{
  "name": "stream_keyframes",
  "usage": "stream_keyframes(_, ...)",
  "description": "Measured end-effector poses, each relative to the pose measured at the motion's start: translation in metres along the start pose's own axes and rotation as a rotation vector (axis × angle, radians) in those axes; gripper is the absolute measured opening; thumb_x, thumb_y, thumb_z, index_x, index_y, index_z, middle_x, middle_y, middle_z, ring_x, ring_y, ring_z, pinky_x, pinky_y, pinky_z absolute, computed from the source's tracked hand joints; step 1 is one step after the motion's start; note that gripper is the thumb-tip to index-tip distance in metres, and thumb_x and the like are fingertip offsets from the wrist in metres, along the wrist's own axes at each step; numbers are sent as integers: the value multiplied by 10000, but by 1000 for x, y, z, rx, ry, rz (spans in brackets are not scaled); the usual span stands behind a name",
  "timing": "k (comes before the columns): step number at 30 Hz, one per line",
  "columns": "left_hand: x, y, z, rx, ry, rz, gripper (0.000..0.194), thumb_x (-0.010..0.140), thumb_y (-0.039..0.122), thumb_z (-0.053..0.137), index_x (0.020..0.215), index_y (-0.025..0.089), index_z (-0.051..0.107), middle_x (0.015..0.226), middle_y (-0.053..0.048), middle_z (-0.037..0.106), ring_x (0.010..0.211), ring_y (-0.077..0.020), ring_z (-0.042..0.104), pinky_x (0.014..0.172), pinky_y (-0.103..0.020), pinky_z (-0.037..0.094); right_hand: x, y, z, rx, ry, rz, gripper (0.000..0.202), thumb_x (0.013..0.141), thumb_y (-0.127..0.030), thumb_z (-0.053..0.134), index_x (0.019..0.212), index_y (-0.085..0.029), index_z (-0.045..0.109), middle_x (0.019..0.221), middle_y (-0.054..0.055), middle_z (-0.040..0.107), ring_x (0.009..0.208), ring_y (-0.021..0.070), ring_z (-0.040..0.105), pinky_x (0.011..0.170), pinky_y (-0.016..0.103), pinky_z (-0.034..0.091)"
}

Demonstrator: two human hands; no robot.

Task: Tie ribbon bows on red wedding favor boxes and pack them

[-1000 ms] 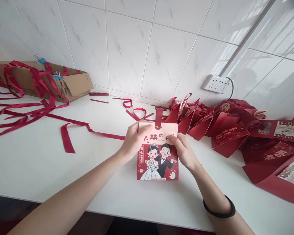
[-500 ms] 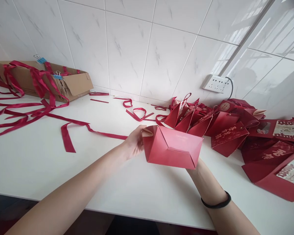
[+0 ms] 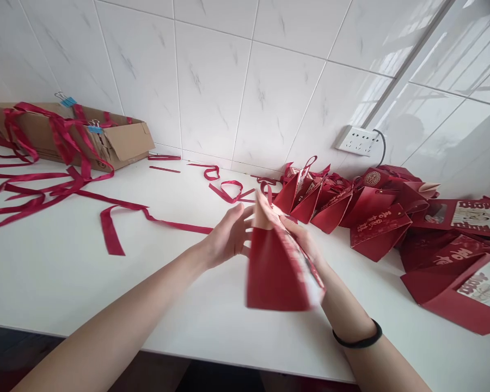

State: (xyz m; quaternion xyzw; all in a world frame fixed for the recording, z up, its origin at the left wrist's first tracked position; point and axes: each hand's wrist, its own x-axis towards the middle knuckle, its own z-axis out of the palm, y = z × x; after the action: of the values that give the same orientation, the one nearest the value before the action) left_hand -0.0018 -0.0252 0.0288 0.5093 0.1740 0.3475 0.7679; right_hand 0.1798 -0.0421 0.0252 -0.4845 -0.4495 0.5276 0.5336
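Note:
A red gift bag (image 3: 275, 269), a little blurred, is upright above the white table, its side panel facing me and its narrow top with a ribbon loop pointing up. My right hand (image 3: 304, 237) grips its upper right side, partly hidden behind the bag. Just left of the bag is my left hand (image 3: 231, 234), its fingers apart and nothing held in it; whether a fingertip touches the bag is unclear. A long red ribbon (image 3: 179, 225) lies on the table and runs up to my left wrist.
At the back left stands a cardboard box (image 3: 126, 142) with red ribbons draped over it and blue clips. Several red bags (image 3: 381, 226) line the right side. Ribbon pieces (image 3: 232, 190) lie near the tiled wall, which carries a power socket (image 3: 357, 140).
The bag has turned from showing its underside to standing upright with its side towards me. My left hand has let go of it and its fingers have spread.

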Motion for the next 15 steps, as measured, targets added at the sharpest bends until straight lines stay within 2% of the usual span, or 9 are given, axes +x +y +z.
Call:
stream_keyframes(2,3,-2,0,84,149,-34,662,735,686,569,1160,180,605,1103,-127,673,954,-276,648,787,-357,522,-7,-2,4,-58,124,-37,343,713,-501,683,651,-169,623,640,48,684,510,173,599,470,267,458)
stream_keyframes(4,7,-6,-2,138,301,-83,547,733,600,646,1061,162,634,1045,-132,694,920,-279,660,810,-392,515,-12,-3,6,-165,241,-217,333,710,-499,697,681,-172,638,648,32,678,538,160,592,479,246,445)
stream_keyframes(6,9,-10,-3,165,377,-41,489,734,564,668,1017,166,636,1005,-119,703,897,-268,664,798,-393,517,-15,-2,7,-259,273,-394,343,733,-517,670,739,-174,662,653,22,665,558,152,577,492,241,443)
stream_keyframes(8,9,-13,-3,214,408,78,455,738,564,662,972,174,641,954,-94,707,883,-250,658,786,-371,513,-17,0,7,-324,286,-522,388,748,-562,630,720,-176,651,614,10,626,531,137,532,476,238,421)
stream_keyframes(11,8,-15,-2,297,469,216,398,719,536,690,877,173,646,830,-65,694,804,-221,646,727,-332,500,-19,4,5,-394,347,-657,542,746,-675,554,516,-186,515,465,-16,459,443,103,390,415,235,328)
stream_keyframes(13,7,-15,-1,250,448,224,383,716,514,699,872,169,646,787,-62,682,761,-212,640,702,-326,494,-19,5,4,-358,343,-657,641,747,-745,480,428,-194,399,411,-18,360,410,97,325,398,244,288)
stream_keyframes(15,6,-16,1,122,376,178,384,709,502,701,875,160,644,768,-69,677,726,-212,638,681,-333,495,-20,5,4,-244,222,-583,673,764,-781,395,428,-199,440,405,0,388,408,120,379,404,256,319)
